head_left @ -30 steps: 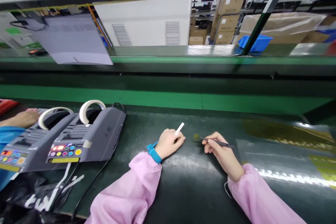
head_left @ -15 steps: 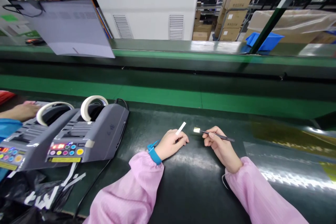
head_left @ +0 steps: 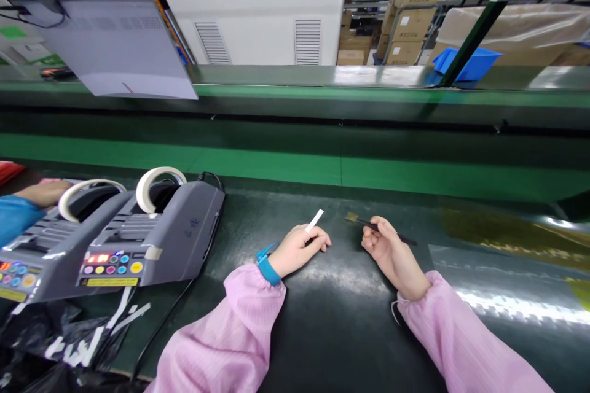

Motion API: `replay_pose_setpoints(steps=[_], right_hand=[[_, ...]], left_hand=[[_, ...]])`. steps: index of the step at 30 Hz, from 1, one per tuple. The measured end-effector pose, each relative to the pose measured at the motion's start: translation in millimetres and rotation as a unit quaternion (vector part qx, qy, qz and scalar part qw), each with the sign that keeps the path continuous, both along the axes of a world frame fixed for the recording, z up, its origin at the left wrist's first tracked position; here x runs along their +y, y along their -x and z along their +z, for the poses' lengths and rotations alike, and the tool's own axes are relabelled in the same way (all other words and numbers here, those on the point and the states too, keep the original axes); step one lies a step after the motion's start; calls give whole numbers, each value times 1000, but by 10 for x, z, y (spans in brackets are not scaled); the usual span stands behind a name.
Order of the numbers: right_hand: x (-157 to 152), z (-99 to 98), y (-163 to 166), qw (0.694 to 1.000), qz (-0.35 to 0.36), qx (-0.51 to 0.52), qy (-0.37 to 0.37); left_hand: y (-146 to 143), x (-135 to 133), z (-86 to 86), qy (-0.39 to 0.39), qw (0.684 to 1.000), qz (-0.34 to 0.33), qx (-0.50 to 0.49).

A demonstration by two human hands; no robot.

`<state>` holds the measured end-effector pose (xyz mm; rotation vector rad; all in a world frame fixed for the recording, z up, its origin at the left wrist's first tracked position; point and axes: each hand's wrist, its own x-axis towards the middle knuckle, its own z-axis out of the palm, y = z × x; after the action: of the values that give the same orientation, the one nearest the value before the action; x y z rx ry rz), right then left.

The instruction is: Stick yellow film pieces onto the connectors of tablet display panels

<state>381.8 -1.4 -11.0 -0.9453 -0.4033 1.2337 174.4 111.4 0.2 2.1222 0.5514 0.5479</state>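
Dark green workbench [head_left: 327, 338] stretches before us, with stacked cartons [head_left: 410, 24] and shelving beyond its raised back ledge. We look down on our two bare hands, set apart near the middle.

Our left hand [head_left: 297, 250] is palm down, its fingers loosely curled. A narrow white strip [head_left: 314, 221] juts from its forefinger, its long axis slanting away from us and to the right; we cannot tell whether it is pinched or merely stuck there.

Our right hand [head_left: 391, 255] grips dark tweezers [head_left: 367, 223] between thumb and fingers. They lie nearly crosswise, tip pointing left and slightly away. At that tip is a small yellowish piece [head_left: 351, 217], between our hands but nearer the right. It lies to the right of the strip's far end, roughly level with it, a bare gap between them.

Well to our left stand two grey tape dispensers [head_left: 196, 224]; behind them we see a co-worker's hand [head_left: 46, 193]. Yellow film [head_left: 498, 230] lies at our right.
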Motion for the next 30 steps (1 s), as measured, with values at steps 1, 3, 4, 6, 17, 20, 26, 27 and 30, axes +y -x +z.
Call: replay_pose_setpoints(steps=[1, 3, 4, 6, 17, 20, 26, 27, 30], right_hand=[[4, -13, -7, 1000, -4, 16, 2], [11, -34, -17, 999, -10, 42, 5], [14, -43, -21, 999, -12, 51, 5], [19, -55, -27, 998, -12, 61, 5], [26, -70, -38, 998, -12, 56, -13], [22, -66, -39, 999, -1, 48, -18], [14, -56, -37, 999, 5, 20, -28], [13, -55, -36, 999, 7, 16, -29], [8, -52, -33, 999, 10, 16, -29]], left_hand=[[1, 1, 1, 2, 1000, 0, -1], [2, 0, 2, 4, 1000, -2, -2], [3, -1, 2, 5, 1000, -2, -2], [2, -2, 3, 6, 1000, -2, 0], [6, 10, 2, 13, 1000, -7, -2], [9, 13, -15, 13, 1000, -6, -4], [9, 8, -13, 14, 1000, -5, -9], [8, 7, -9, 14, 1000, -5, -9], [8, 5, 1, 15, 1000, -4, -8]])
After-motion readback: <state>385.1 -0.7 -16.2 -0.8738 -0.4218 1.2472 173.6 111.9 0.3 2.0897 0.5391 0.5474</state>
